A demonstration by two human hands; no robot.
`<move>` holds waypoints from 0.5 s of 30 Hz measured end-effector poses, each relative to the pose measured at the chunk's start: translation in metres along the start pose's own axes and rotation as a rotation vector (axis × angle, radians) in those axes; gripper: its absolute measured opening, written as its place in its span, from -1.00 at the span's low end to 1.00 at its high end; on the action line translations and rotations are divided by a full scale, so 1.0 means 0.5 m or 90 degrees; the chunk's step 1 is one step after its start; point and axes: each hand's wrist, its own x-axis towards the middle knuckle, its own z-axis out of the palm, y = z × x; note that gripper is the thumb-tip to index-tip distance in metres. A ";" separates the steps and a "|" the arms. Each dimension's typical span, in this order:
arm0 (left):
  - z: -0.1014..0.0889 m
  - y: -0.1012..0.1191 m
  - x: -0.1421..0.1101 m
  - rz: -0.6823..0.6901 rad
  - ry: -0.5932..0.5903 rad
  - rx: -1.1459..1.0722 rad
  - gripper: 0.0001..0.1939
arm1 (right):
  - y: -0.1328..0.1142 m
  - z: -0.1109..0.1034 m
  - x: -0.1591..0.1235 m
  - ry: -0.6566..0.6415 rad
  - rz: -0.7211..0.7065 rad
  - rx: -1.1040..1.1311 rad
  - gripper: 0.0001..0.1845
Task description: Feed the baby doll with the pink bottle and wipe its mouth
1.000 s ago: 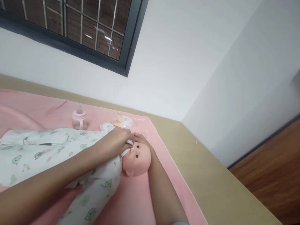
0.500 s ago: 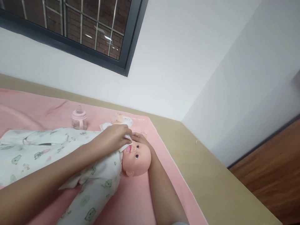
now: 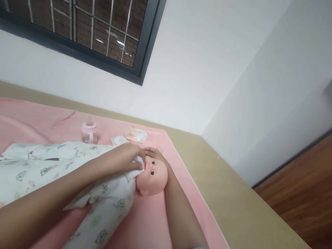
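A baby doll [image 3: 153, 176] in white printed clothes lies on its back on a pink sheet [image 3: 147, 214], its head toward the right. My left hand [image 3: 131, 157] is closed on a white wipe [image 3: 133, 174] and presses it against the doll's mouth and chin, hiding most of the mouth. Around the far side of the doll's head curves my right hand [image 3: 155, 153], its fingers resting by the cheek. The forearm runs along the crown of the head, so the head sits cradled against it.
Behind the doll's body stands a pink-capped baby bottle [image 3: 89, 131]. A small clear and orange packet [image 3: 136, 134] lies beyond my hands. The wooden surface [image 3: 220, 193] shows past the sheet, with a white wall and a dark-framed window [image 3: 137, 71] behind.
My left hand has shifted slightly down with the wipe, which now covers more of the doll's mouth. The packet behind shows more fully. My right hand stays at the head.
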 end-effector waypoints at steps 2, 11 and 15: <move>0.003 0.001 0.003 -0.008 -0.002 0.013 -0.78 | -0.001 -0.001 0.004 0.005 0.009 0.002 -0.65; 0.001 -0.024 0.006 -0.012 0.040 0.061 -0.83 | 0.006 -0.002 0.001 0.018 0.020 0.037 -0.64; 0.001 -0.028 0.009 -0.009 0.043 0.066 -0.82 | 0.000 0.000 0.001 0.008 0.021 0.036 -0.64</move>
